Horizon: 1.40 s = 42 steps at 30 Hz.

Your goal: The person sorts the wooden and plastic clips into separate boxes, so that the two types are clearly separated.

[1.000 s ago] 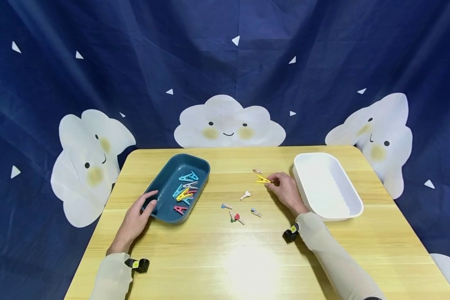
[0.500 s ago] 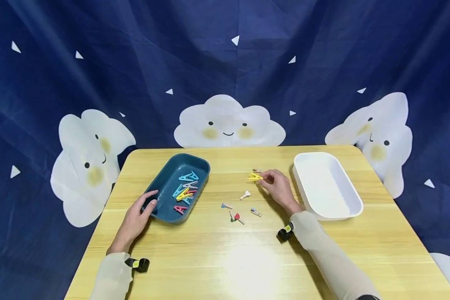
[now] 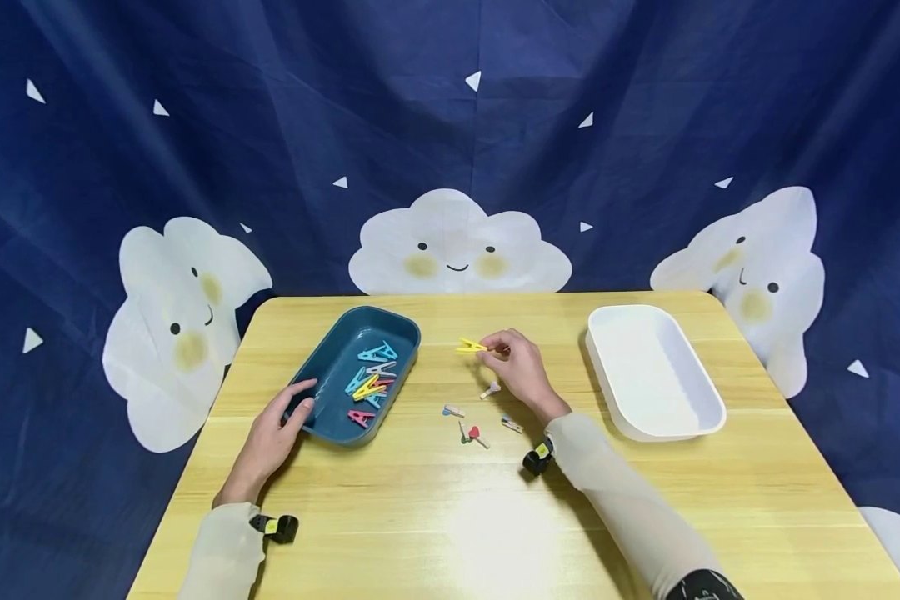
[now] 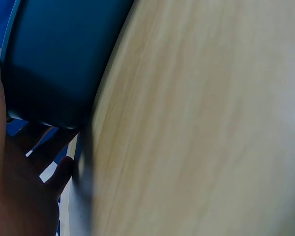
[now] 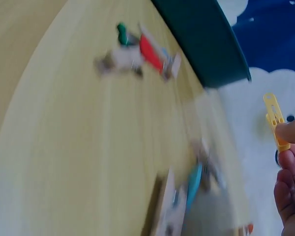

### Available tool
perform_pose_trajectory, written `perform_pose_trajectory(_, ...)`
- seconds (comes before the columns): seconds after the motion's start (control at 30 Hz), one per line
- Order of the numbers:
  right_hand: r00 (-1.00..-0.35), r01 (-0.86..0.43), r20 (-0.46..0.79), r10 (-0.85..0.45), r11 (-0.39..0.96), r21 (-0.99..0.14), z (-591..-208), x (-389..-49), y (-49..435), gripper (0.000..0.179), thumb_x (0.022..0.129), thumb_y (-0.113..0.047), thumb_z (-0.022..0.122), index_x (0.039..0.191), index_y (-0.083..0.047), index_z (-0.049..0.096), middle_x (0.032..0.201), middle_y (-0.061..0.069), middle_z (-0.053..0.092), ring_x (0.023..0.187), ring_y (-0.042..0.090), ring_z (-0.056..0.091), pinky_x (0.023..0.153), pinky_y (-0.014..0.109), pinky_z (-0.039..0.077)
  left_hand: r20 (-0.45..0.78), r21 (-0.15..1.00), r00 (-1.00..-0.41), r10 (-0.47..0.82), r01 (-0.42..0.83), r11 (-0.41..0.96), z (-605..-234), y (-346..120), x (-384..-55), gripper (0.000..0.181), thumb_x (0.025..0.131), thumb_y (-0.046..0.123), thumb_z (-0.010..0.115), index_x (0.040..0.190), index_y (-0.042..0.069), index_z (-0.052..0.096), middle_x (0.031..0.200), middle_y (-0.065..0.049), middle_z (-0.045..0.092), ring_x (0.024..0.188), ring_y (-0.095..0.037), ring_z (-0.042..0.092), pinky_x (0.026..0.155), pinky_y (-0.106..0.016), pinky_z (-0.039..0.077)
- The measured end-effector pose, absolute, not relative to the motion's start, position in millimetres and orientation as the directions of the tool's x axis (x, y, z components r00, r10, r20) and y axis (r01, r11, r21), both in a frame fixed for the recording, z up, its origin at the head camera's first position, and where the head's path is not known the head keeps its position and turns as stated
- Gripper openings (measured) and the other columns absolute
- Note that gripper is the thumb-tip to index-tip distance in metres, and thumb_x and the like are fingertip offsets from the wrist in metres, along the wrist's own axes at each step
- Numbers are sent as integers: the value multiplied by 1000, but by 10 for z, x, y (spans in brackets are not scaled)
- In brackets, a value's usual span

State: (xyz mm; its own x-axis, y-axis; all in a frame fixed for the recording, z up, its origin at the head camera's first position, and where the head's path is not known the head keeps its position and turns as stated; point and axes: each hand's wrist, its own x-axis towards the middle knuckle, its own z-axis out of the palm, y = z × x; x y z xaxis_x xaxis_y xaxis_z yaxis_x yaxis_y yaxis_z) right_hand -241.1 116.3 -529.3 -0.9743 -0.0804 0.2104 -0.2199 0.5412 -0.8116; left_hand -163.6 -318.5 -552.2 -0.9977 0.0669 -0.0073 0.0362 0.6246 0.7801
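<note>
My right hand (image 3: 519, 367) pinches a yellow plastic clothespin (image 3: 471, 346) between thumb and fingertips, held over the back middle of the table; the clothespin (image 5: 275, 120) shows in the right wrist view too. At the left, my left hand (image 3: 272, 437) holds the near left corner of a dark blue tray (image 3: 408, 333), with some fingers behind its wall (image 4: 44, 98). Inside that tray lie several plastic clothespins, among them a yellow clothespin (image 3: 367, 388), a pink clothespin (image 3: 359, 418) and a light blue clothespin (image 3: 372, 355).
Small wooden clips lie mid-table, including one with a red heart (image 3: 477, 436), one with a white heart (image 3: 491, 390) and a blue-ended one (image 3: 512, 425). A white tray (image 3: 656, 367) stands at the right. Behind the wooden table (image 3: 390, 508) hangs a blue cloud-printed curtain (image 3: 450, 125).
My right hand has moved left with the yellow clothespin, away from the white tray and toward the blue one. My left hand has stayed at the blue tray.
</note>
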Motion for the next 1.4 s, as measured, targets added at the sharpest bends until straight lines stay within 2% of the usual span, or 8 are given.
perform_pose_trajectory(0.17, -970, -243, 211, -121, 526, -815, -5198, -2411, 885, 17, 97, -15, 84, 113, -10, 80, 108, 7, 73, 100, 25, 68, 95, 43, 59, -9, 776, -998, 62, 32, 630, -5519, -3194, -1637, 53, 116, 46, 50, 162, 18, 51, 172, -22, 41, 161, -49, 33, 127, -74, 29)
perform_pose_trajectory(0.4, -948, -314, 240, -208, 501, -807, -5101, -2377, 476, 14, 98, -16, 84, 111, -11, 80, 107, 4, 73, 100, 21, 67, 93, 38, 60, -6, 778, -998, 68, 38, 627, -5521, -3182, -1638, 53, 117, 45, 50, 162, 18, 51, 172, -22, 41, 161, -49, 33, 127, -74, 29)
perform_pose_trajectory(0.67, -919, -364, 228, -321, 475, -801, -5035, -2302, 100, 16, 100, -19, 82, 113, -10, 80, 112, 8, 73, 110, 33, 68, 98, 46, 60, -2, 777, -998, 66, 40, 628, -5512, -3175, -1637, 51, 117, 42, 50, 162, 17, 51, 172, -23, 40, 161, -50, 33, 127, -74, 29)
perform_pose_trajectory(0.87, -891, -423, 240, -385, 516, -745, -5052, -2270, -117, 19, 101, -21, 82, 116, -11, 80, 111, 5, 73, 106, 23, 65, 94, 34, 55, 1, 777, -998, 67, 43, 628, -5508, -3170, -1635, 52, 117, 43, 50, 162, 16, 51, 171, -23, 42, 161, -50, 34, 126, -74, 29)
perform_pose_trajectory(1.07, -857, -488, 253, -450, 547, -681, -5068, -2253, -288, 18, 102, -25, 81, 116, -14, 80, 111, 0, 72, 109, 19, 64, 99, 32, 53, 10, 780, -998, 66, 49, 624, -5523, -3171, -1630, 53, 117, 44, 50, 161, 17, 52, 171, -22, 43, 161, -49, 34, 126, -73, 30)
perform_pose_trajectory(1.27, -814, -560, 269, -515, 571, -600, -5055, -2259, -432, 16, 103, -29, 80, 112, -16, 81, 108, -2, 73, 102, 15, 59, 92, 26, 50, 15, 776, -998, 62, 51, 629, -5527, -3173, -1625, 53, 117, 46, 49, 161, 17, 52, 171, -22, 43, 161, -49, 35, 126, -73, 30)
perform_pose_trajectory(1.4, -784, -603, 258, -564, 597, -529, -5071, -2264, -494, 17, 103, -31, 79, 112, -16, 82, 108, -3, 74, 102, 13, 61, 94, 25, 51, 10, 779, -998, 60, 45, 626, -5515, -3170, -1619, 54, 117, 47, 49, 162, 17, 52, 171, -22, 42, 161, -49, 34, 126, -74, 30)
